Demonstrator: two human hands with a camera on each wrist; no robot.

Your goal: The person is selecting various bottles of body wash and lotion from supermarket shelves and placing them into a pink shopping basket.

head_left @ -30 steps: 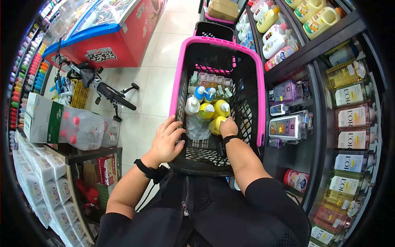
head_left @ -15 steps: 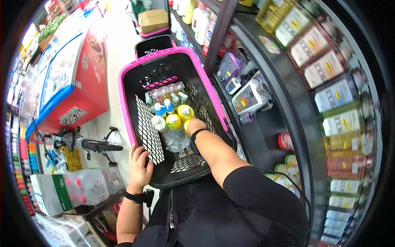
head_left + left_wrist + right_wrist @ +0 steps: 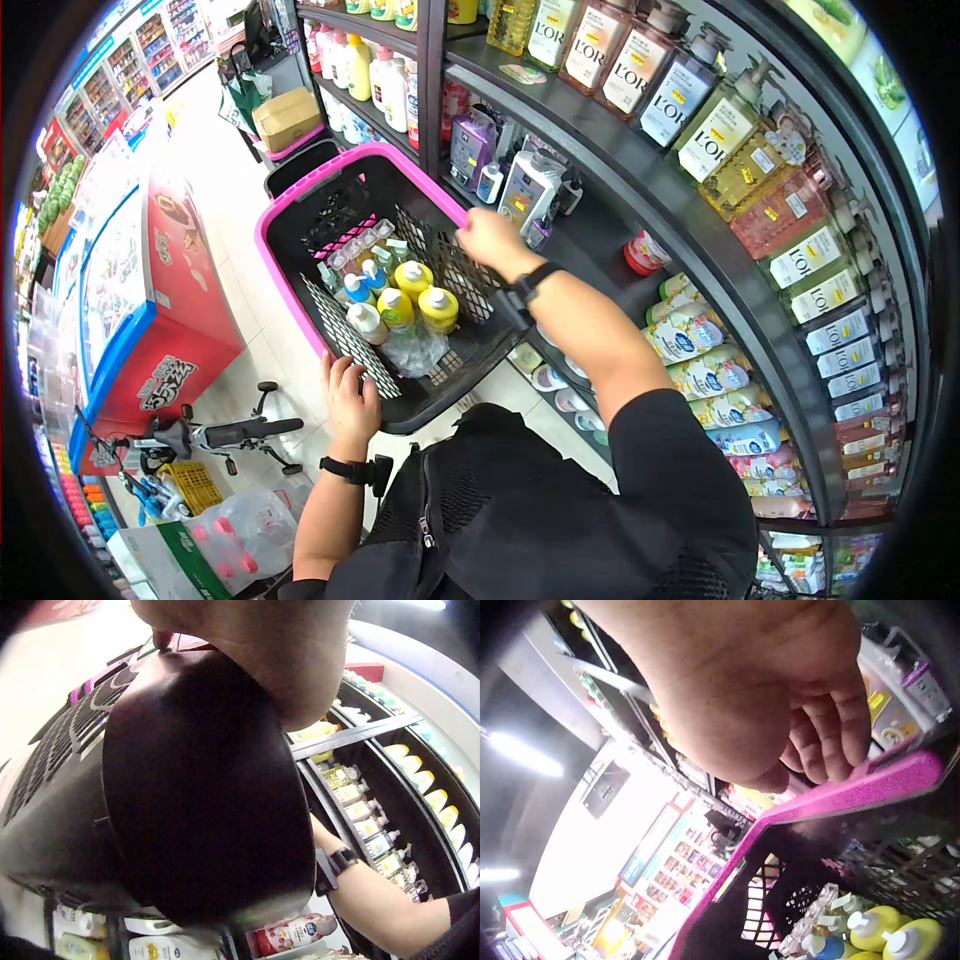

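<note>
A black shopping basket [image 3: 411, 402] with a pink rim stands in front of me in the head view. My left hand [image 3: 352, 398] rests at its near left edge, fingers fairly straight. Loosely bent, the fingers of my right hand [image 3: 490, 243] are right at the pink rim [image 3: 840, 796] on the right side; no bottle is in that hand. Inside the basket, a yellow pump bottle [image 3: 438, 310] stands upright beside other yellow bottles [image 3: 396, 311], a white-topped bottle [image 3: 366, 322] and blue-topped bottles [image 3: 358, 289]. Clear plastic wrap [image 3: 416, 354] lies near them.
Shelves on the right hold pump bottles [image 3: 716, 140], purple packs [image 3: 470, 150] and refill pouches [image 3: 685, 338]. A red freezer [image 3: 190, 290], a small bicycle [image 3: 230, 432] and bottled water [image 3: 235, 540] stand to the left. A cardboard box [image 3: 287, 118] sits beyond the basket.
My right hand has let go of the yellow pump bottle and come up out of the basket to the right rim. The head view has turned toward the right shelves. My left hand stays at the edge.
</note>
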